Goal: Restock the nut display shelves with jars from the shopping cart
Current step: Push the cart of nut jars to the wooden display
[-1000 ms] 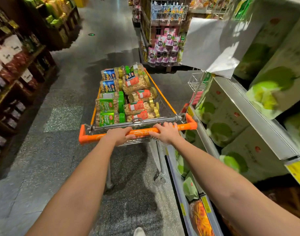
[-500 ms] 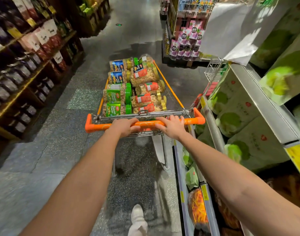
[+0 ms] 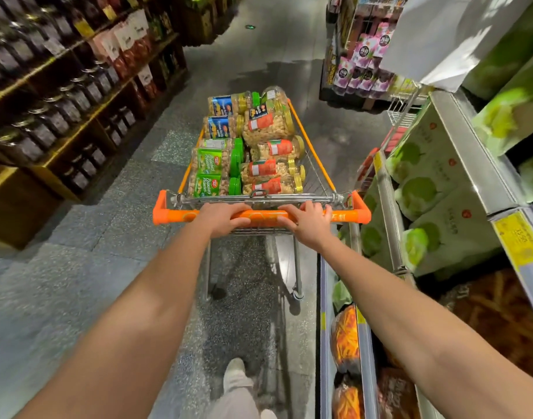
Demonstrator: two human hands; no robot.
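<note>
A person stands behind a shopping cart point(image 3: 315, 173) in a shop aisle, both bare hands on its orange handle bar point(image 3: 180, 215). The left hand point(image 3: 224, 217) grips the bar just left of its middle, fingers curled over the top; the right hand point(image 3: 307, 226) grips it just right of the middle, fingers wrapped over the far edge. The two hands are near each other but do not touch.

The nut jars lie on their sides inside the cart's basket: green-lidded jars point(image 3: 212, 170) on the left nearest the bar, blue-labelled jars point(image 3: 226, 116) beyond them at the far left, and orange-labelled jars point(image 3: 271, 169) with gold lids down the right side.

Left of the cart run wooden shelves point(image 3: 87, 116) of dark jars; close on its right stands metal shelving point(image 3: 470, 164) stacked with green-and-white boxes point(image 3: 434, 182). Ahead and to the cart's right is a rack of purple packets point(image 3: 361, 71). Behind the cart, a pale shoe point(image 3: 235, 370) is on the grey floor point(image 3: 93, 282)
</note>
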